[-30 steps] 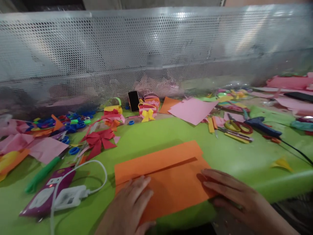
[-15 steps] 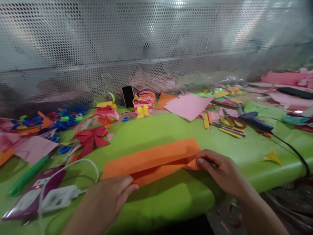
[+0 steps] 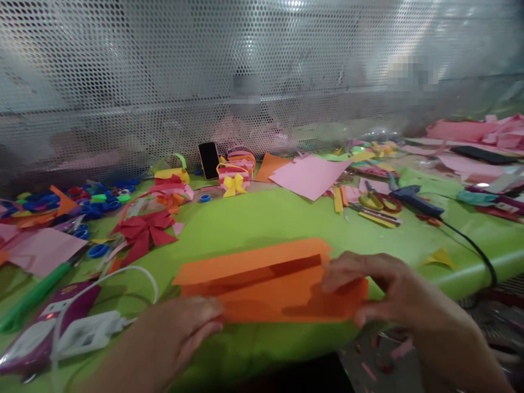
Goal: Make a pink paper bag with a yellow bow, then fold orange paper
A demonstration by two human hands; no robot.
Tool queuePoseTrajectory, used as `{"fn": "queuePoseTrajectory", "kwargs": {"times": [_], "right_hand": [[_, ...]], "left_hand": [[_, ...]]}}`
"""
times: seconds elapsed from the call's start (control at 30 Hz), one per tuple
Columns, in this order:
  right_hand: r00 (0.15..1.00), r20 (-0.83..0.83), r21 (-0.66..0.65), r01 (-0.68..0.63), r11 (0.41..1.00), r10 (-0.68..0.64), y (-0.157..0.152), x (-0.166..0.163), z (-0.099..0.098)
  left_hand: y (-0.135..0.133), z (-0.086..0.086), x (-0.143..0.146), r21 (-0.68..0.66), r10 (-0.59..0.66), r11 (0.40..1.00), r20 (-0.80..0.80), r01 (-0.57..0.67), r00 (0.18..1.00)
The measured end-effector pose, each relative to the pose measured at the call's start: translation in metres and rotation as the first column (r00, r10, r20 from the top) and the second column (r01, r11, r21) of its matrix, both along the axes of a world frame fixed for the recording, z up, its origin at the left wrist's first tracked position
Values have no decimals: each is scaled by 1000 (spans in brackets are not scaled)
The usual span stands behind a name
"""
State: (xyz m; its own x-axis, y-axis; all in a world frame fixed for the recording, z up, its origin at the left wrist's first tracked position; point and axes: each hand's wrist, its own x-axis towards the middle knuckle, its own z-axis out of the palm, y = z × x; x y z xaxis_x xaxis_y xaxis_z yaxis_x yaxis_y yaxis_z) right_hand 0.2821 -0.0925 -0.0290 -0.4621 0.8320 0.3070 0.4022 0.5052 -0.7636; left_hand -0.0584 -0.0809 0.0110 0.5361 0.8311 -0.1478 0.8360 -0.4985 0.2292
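Note:
A folded orange paper sheet [image 3: 262, 281] lies near the front edge of the green table cover [image 3: 266, 224]. My right hand [image 3: 376, 286] pinches its right end, fingers over the top and thumb under, lifting the near flap. My left hand [image 3: 184, 327] grips the sheet's lower left edge with curled fingers.
A red paper bow [image 3: 143, 229], pink sheets [image 3: 309, 176], a phone [image 3: 208, 160] and small paper baskets [image 3: 233, 172] lie behind. Scissors [image 3: 379, 202] and a blue glue gun [image 3: 413, 199] with its cord are at the right. A charger with white cable [image 3: 82, 330] and a green marker [image 3: 35, 295] sit left. A perforated metal screen [image 3: 245, 82] closes the back.
The orange sheet was pressed flat, then folded up narrow; now its near flap has come back toward me. My right hand moved from flat on the paper to gripping its right end.

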Motion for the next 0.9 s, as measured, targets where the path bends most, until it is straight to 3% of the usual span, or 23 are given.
{"fn": "queuePoseTrajectory", "kwargs": {"times": [0.1,0.17,0.23,0.3,0.4,0.5,0.6,0.73,0.83,0.9], "right_hand": [[928,340,122,-200,972,149,-11,-14,9],[872,473,191,-244,951,128,-18,-27,10],[865,495,224,-224,948,87,-22,-37,7],[895,446,221,-122,968,11,-22,-37,2],[932,286,141,189,972,-222,-18,-23,-7],[895,165,-20,424,906,-415,-18,-12,-14],[825,122,-58,560,826,-551,-24,-13,-21],[728,102,36,679,734,-678,-31,-25,-33],[652,122,219,717,661,-748,-31,-30,-42],[645,135,327,687,649,-752,-30,-30,-46]], "left_hand": [[-5,-4,-3,33,-29,999,51,27,998],[-7,-1,1,-3,-19,1000,12,20,1000],[-9,4,7,-33,6,999,-15,-7,1000],[-8,10,12,-59,60,996,-54,-63,997],[-6,11,13,-71,149,985,-128,-159,981],[-6,6,5,-56,180,981,-116,-188,977],[-5,1,-3,-64,188,979,-97,-195,977],[-1,-4,-2,-68,206,974,-148,-218,967],[2,-9,2,-2,191,981,-162,-194,968],[2,-14,4,70,193,980,-138,-185,971]]}}
